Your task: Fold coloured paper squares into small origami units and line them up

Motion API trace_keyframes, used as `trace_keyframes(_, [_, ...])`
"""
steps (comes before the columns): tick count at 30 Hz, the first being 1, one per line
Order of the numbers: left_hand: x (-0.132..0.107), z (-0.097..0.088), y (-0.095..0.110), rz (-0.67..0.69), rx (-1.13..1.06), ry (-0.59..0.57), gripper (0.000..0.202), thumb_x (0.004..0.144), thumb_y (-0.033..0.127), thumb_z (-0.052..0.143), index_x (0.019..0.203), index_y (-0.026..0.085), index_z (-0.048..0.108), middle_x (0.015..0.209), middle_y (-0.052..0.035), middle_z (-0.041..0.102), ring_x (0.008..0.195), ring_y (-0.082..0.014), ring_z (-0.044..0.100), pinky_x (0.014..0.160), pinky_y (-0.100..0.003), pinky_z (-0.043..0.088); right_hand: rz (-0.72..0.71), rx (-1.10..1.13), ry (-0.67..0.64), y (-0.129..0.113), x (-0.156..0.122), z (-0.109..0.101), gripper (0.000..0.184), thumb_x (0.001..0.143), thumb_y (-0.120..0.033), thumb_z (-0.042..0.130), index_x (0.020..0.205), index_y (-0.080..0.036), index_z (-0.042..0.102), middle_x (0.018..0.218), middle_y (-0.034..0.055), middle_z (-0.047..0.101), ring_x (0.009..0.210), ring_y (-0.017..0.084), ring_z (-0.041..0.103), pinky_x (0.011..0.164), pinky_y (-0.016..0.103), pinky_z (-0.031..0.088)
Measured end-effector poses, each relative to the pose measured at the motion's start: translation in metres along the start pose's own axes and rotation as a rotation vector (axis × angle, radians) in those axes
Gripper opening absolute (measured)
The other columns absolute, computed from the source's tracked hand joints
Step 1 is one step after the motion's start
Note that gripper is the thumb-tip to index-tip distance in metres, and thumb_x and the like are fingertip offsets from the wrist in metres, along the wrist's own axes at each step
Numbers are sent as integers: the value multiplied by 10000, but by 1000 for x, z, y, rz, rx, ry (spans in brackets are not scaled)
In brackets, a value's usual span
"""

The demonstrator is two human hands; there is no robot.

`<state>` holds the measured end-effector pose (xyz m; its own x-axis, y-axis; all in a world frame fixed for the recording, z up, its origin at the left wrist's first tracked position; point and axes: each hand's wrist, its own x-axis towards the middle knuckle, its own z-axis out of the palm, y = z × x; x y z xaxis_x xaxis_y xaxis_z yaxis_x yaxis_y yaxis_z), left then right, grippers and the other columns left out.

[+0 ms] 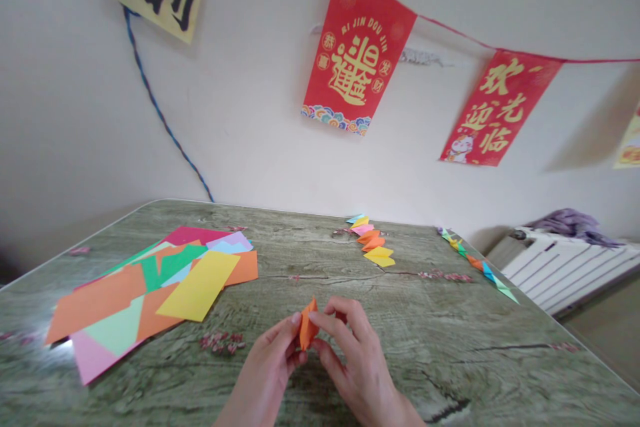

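Note:
Between my hands, above the near part of the table, is a small folded piece of orange paper [308, 327] with a pointed top. My left hand [275, 360] pinches its left side between thumb and fingers. On the other side, my right hand [353, 350] has its thumb and index finger against the paper, with the remaining fingers curled. The lower folds are partly hidden by my fingers.
Loose coloured paper sheets [197, 287] lie in a spread pile at the left of the wood-patterned table [280, 247]. Folded paper pieces [371, 240] form a row at the back, and another row of folded pieces [475, 263] runs along the right edge. A white radiator [550, 267] stands beyond.

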<state>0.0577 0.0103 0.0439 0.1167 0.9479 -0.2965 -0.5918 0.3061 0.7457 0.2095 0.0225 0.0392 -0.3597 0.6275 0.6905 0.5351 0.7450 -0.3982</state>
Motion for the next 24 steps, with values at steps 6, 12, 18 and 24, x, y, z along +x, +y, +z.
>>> trace_keyframes(6, [1,0,-1,-41,-75,-14,358,566,461,880,759,178,772,810,-38,725,779,-174,569,693,-272,466,29,55,-6,0,-1,2,351,883,-110,554,1201,-259,552,1064,65,562,945,200,569,802,313,529])
trace_keyframes(12, [1,-1,-2,-65,-103,-46,328,618,437,861,789,172,769,799,-33,710,767,-166,552,673,-265,465,37,107,-2,-4,2,-2,198,883,-111,577,1027,-246,581,1043,50,533,933,197,543,793,308,501])
trace_keyframes(18, [-1,2,2,-30,-47,-27,324,599,443,870,708,162,750,712,-10,676,668,-138,501,610,-244,454,-7,24,-162,-8,9,-12,142,893,-120,597,941,-250,625,1215,58,453,1092,247,447,914,384,447])
trace_keyframes(24, [-1,1,1,-49,-53,-27,338,607,427,870,756,145,759,715,-13,663,687,-139,509,639,-245,468,-67,-56,-209,-8,8,-12,147,844,-127,673,894,-255,620,1375,23,364,1185,281,360,986,429,397])
